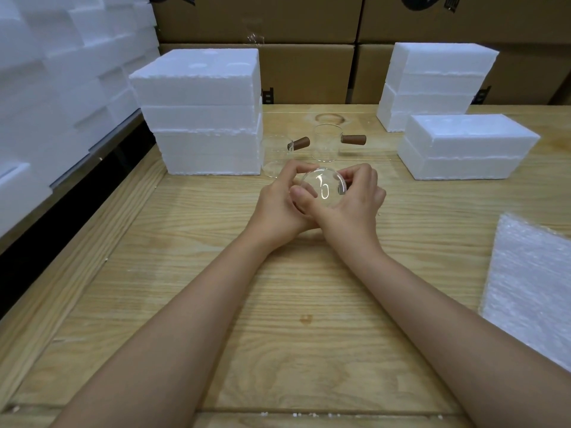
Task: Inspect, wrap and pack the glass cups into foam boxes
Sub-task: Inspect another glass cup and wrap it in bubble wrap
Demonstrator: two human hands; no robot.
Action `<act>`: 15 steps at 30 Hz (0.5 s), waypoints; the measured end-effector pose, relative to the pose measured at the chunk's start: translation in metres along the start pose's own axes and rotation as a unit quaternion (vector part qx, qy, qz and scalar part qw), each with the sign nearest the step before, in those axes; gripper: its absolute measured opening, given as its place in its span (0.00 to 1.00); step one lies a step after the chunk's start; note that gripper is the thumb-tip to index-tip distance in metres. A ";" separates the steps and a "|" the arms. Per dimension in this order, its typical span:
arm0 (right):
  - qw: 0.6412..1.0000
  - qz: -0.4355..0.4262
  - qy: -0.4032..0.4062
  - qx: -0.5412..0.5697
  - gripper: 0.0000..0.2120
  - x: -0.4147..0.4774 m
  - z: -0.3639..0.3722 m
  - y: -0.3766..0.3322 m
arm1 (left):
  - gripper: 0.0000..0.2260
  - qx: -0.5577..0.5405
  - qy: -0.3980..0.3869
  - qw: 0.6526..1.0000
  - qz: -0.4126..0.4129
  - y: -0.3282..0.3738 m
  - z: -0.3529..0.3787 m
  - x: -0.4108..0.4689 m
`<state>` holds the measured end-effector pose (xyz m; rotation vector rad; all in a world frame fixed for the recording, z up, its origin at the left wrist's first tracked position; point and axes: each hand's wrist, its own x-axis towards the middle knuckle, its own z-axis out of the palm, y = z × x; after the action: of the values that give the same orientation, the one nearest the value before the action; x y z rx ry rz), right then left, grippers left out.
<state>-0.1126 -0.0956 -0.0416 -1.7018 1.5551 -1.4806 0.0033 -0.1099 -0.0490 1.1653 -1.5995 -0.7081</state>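
- The left hand (pixel 279 205) and right hand (pixel 355 205) meet just above the table (pixel 278 319), near its middle.
- Both hands grip the held cup (pixel 323 186), which is clear glass and tipped so that a round end faces the camera. Whether that end is the base or the mouth cannot be told.
- The left fingers curl over the cup's far left rim, with the thumb on its near side.
- The right fingers curl round its right side. The two hands touch below the cup.
- Just behind the hands, the left cup (pixel 275 156) and the middle cup (pixel 328 143) stand upright on the table, near each other.
- The left handle (pixel 299 143) is brown and points right and up. The middle handle (pixel 354 139) points right.
- The left stack (pixel 200 118) of foam boxes sits just beside the left cup.
- The back stack (pixel 432 84) and the lower front stack (pixel 463 146) sit on the right, the front one close against the back one.
- The wrap (pixel 531 279), a bubble sheet, lies flat at the table's right edge.
- A foam wall (pixel 61 72) rises on the left, and cartons (pixel 309 72) line the back.
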 end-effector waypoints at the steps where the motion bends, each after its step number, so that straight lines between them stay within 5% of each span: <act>1: 1.000 0.008 0.003 0.009 0.30 0.001 0.000 0.000 | 0.26 -0.007 -0.004 1.000 0.001 0.001 0.000 -0.001; 8: 0.998 0.010 0.037 0.046 0.13 0.005 -0.003 0.002 | 0.28 -0.037 -0.029 0.999 0.003 -0.001 0.000 0.000; 15: 0.994 -0.059 0.083 0.030 0.12 0.008 -0.004 0.005 | 0.28 -0.075 -0.040 0.996 0.010 -0.004 -0.001 0.001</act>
<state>-0.1205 -0.1032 -0.0409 -1.6983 1.4962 -1.7506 0.0056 -0.1116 -0.0514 1.0214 -1.5927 -0.8557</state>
